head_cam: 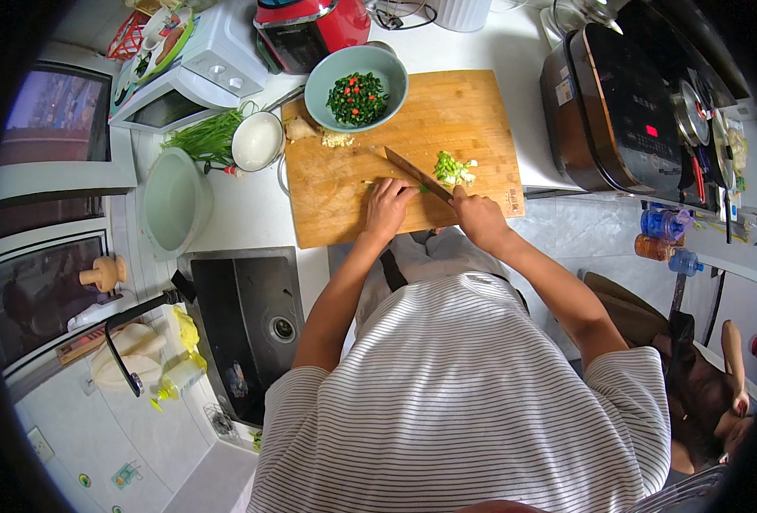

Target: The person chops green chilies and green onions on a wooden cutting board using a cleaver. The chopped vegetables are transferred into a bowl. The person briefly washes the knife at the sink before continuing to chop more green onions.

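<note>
My right hand grips the handle of a kitchen knife, its blade angled across a wooden cutting board. On the board, my left hand presses down with bent fingers on a thin green stalk, mostly hidden, left of the blade. A small pile of chopped scallion lies just beyond the knife. At the board's far edge stands a grey-green bowl holding chopped dark greens and red bits. Minced pale bits, apparently garlic, and a piece that looks like ginger root lie beside the bowl.
Left of the board are a small white bowl, long green stalks and a pale green basin. A dark sink lies nearer on the left. A black and brown cooker stands right. Another person is at lower right.
</note>
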Demonstrator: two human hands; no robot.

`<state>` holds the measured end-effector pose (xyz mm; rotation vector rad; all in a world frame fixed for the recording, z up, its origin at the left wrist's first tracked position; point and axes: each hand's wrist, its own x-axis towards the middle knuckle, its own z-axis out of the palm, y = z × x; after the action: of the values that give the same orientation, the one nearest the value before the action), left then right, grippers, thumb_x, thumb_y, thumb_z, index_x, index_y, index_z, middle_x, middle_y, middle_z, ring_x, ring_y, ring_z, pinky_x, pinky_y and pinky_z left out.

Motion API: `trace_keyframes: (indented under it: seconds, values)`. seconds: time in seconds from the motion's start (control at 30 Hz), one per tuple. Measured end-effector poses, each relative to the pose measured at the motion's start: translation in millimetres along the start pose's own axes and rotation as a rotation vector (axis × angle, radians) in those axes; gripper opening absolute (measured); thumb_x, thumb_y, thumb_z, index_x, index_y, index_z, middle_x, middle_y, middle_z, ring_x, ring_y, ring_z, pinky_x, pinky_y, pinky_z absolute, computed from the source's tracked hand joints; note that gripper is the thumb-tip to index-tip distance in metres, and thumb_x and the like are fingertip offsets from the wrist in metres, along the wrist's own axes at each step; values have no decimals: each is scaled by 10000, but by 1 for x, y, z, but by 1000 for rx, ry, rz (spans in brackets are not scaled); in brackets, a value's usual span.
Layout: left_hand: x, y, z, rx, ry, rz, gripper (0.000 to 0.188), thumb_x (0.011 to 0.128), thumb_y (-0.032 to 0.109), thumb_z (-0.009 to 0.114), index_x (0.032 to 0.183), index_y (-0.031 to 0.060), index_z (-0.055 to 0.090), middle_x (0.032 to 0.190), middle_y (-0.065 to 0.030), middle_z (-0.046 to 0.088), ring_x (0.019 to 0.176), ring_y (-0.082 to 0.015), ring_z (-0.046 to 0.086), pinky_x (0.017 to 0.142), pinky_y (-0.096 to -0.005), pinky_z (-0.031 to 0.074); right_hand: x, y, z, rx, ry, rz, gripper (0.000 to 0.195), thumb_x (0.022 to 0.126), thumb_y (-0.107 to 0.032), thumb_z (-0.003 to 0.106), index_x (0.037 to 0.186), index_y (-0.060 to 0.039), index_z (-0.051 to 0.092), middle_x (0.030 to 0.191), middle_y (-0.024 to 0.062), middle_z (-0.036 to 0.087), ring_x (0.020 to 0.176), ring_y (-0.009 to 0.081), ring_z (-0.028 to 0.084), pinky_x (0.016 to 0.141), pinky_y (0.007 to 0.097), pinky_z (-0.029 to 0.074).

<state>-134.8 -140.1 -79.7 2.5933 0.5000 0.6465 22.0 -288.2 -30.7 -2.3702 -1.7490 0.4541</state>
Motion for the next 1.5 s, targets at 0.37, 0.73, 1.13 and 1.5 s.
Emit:
trace_keyframes:
  seconds: [0.37,0.73,1.13,1.5]
  values:
    - [-2,-4,2,29,19,30,164,745,20,595,868,78,685,881,-45,595,885,-236,573,783,-356,480,21,-11,-13,96,-4,12,216,946,-233,463,917,-19,467,635,192,618,638,361,643,588,447,515]
    - [3,-6,-4,-28,-5,10,135,779,12,602,871,70,682,892,-41,627,883,-231,589,781,-349,494,7,-8,-4,10,-41,-21,231,955,-243,445,931,-15,467,612,198,610,604,373,633,560,462,508]
    - [-1,-9,-1,-6,-18,23,121,753,2,609,856,34,663,904,-68,621,893,-259,588,762,-359,502,29,-27,18,2,123,-85,221,948,-248,457,923,-29,455,600,176,614,577,333,641,548,426,517]
    - [-1,-12,0,-25,-13,-6,109,770,27,618,870,42,658,897,-55,586,908,-239,570,770,-358,495,16,-9,-16,117,8,-21,250,962,-266,431,938,-20,464,660,221,618,666,394,635,613,480,510]
